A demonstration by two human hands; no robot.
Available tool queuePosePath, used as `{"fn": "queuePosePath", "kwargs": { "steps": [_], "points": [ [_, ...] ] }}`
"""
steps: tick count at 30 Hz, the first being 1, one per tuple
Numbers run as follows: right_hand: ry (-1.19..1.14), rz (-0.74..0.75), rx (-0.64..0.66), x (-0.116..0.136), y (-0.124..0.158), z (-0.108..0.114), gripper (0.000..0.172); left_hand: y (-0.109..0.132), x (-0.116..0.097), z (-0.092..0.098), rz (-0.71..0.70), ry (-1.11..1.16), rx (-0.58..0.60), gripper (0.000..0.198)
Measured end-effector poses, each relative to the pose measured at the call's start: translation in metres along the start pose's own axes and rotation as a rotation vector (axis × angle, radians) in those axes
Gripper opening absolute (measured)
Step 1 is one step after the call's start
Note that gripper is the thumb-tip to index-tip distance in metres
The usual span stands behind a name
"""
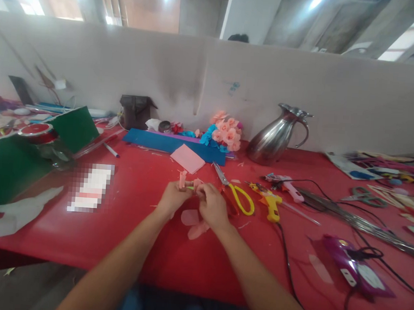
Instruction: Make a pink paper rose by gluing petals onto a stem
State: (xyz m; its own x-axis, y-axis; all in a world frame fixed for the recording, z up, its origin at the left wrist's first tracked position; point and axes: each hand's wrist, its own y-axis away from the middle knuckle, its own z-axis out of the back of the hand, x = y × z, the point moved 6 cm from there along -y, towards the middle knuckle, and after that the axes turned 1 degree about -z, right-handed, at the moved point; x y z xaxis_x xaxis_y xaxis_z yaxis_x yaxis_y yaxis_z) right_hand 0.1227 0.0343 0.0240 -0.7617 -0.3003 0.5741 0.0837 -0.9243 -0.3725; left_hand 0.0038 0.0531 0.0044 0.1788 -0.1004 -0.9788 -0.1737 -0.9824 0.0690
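Observation:
Both my hands meet over the red table [140, 245]. My left hand [171, 199] is closed and pinches a small pink paper flower piece [183, 179] on a thin greenish stem. My right hand [213, 206] is closed too, its fingers pinched on the other end of the same piece. Loose pink paper petals [194, 224] lie on the table right under my hands. Yellow-handled scissors [235, 191] lie just right of my right hand.
A yellow glue gun [270, 203] and a pink one [287, 185] lie to the right with cords, wires and a purple tool [355, 268]. Behind stand a steel jug [275, 137], pink paper flowers [225, 131], blue sheets [165, 143], a pink sheet [187, 158]. Green card [11, 165] at left.

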Motion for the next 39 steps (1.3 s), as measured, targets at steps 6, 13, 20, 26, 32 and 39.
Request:
{"fn": "queuePosePath", "kwargs": {
  "steps": [6, 13, 20, 26, 32, 39],
  "points": [
    [-0.045, -0.022, -0.003, -0.003, 0.0008, -0.0021, 0.018, -0.0001, -0.0001, 0.0015, -0.002, 0.014, -0.008, 0.025],
    [-0.259, -0.048, -0.02, -0.0062, -0.0043, 0.0026, 0.008, -0.0017, -0.0005, 0.0059, -0.001, 0.005, -0.056, 0.021],
    [-0.142, -0.004, 0.014, -0.0034, -0.0022, -0.0026, 0.012, -0.0008, -0.0008, 0.004, -0.023, -0.027, -0.062, 0.02],
    [-0.11, -0.023, 0.001, -0.0047, -0.0018, -0.0015, 0.016, -0.0001, -0.0037, 0.0042, -0.024, -0.043, -0.045, 0.018],
    [-0.252, -0.073, 0.001, -0.0062, -0.0052, 0.0052, 0.008, -0.0005, -0.0024, 0.0053, -0.006, -0.027, -0.041, 0.019],
    [-0.193, -0.027, -0.001, -0.0049, -0.004, 0.0003, 0.011, -0.0005, 0.0008, 0.0057, 0.026, -0.027, -0.073, 0.029]
  ]
}}
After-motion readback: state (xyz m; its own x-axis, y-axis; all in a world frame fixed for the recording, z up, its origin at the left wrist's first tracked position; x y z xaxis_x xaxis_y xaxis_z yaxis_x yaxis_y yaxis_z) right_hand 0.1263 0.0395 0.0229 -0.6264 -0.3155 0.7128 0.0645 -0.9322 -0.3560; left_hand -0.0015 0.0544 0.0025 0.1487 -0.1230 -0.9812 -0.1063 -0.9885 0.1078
